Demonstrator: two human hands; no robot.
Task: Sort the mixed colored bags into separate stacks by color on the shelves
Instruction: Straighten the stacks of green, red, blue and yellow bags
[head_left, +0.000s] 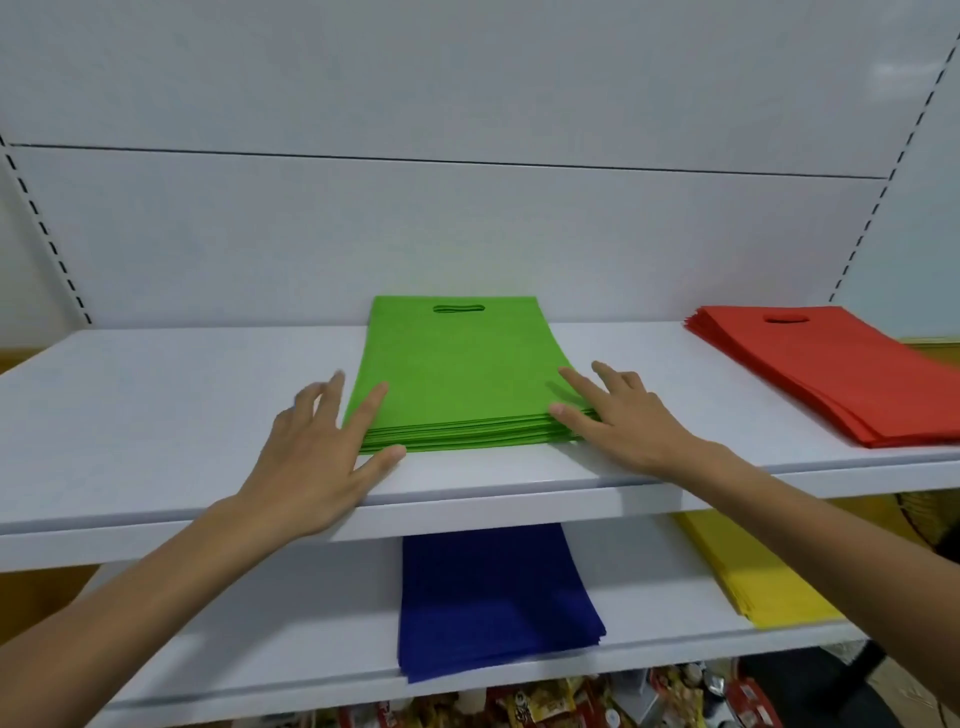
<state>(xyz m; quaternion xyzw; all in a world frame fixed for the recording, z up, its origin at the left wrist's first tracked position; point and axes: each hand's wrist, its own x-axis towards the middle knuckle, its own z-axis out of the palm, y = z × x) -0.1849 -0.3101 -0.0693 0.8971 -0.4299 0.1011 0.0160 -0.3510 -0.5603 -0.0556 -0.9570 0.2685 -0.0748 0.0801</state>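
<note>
A stack of green bags (457, 374) lies in the middle of the upper shelf (156, 395), cut-out handles toward the back. My left hand (317, 457) touches the stack's near left corner with straight, spread fingers. My right hand (618, 421) touches its near right corner the same way, thumb against the stack's front edge. A red stack (831, 374) lies at the right of the same shelf. On the lower shelf (260, 634) a dark blue stack (488, 597) lies in the middle and a yellow stack (753, 577) at the right.
White back panels rise behind the shelves, with slotted uprights at both sides. Packaged goods (571, 701) fill the level below the lower shelf. The left part of the upper shelf is bare white surface.
</note>
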